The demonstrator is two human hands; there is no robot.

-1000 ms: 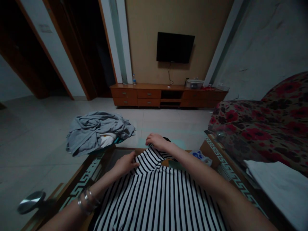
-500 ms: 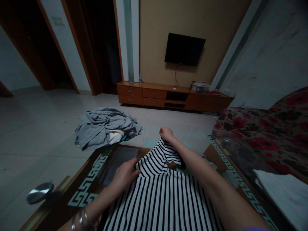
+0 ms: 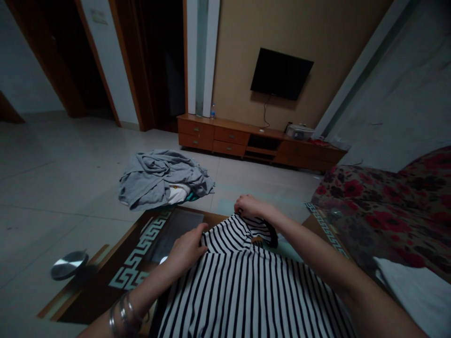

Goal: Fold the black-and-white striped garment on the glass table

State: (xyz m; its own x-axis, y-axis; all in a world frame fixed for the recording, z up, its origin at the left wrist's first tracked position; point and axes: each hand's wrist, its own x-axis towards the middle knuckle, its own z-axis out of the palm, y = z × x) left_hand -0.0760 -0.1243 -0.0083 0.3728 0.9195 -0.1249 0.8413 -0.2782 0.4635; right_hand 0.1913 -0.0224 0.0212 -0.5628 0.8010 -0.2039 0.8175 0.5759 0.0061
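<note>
Striped garment (image 3: pixel 260 293), white with black stripes, lies over the near middle of the bench (image 3: pixel 95 295) and runs out of view at the bottom. Main body: stripes run roughly away from the wearer. Far end: a flap folded across, stripes on a slant, black trim (image 3: pixel 272 234) on its right side.

Hands: both on the garment, well apart from each other. Right hand (image 3: pixel 251 206) has its fingers curled in and pinches the flap's far tip. Left hand (image 3: pixel 186 251) has thumb and fingertips at the flap's left edge; can't tell whether it pinches or just presses, since the undersides are hidden. Silver bracelets (image 3: pixel 122 313) on the left wrist.

Bench: dark top, pale key-pattern band (image 3: pixel 151 239) along the left side, matching one on the right. Round metal disc (image 3: pixel 69 265) by its left edge.

Off the bench's far left corner: a heap of grey clothes (image 3: pixel 158 176), with white cloth (image 3: pixel 178 193) and a bit of teal cloth (image 3: pixel 192 196) showing at its lower right. What bears the heap is hidden.

Right side: floral sofa (image 3: pixel 362 192), folded white fabric (image 3: pixel 416 291) in front of it.

Across the floor (image 3: pixel 70 164): low wooden cabinet (image 3: pixel 230 149) with bottle (image 3: pixel 213 111) and clear box (image 3: pixel 300 132) on top; dark-screened TV (image 3: pixel 282 74) on the wall above.
</note>
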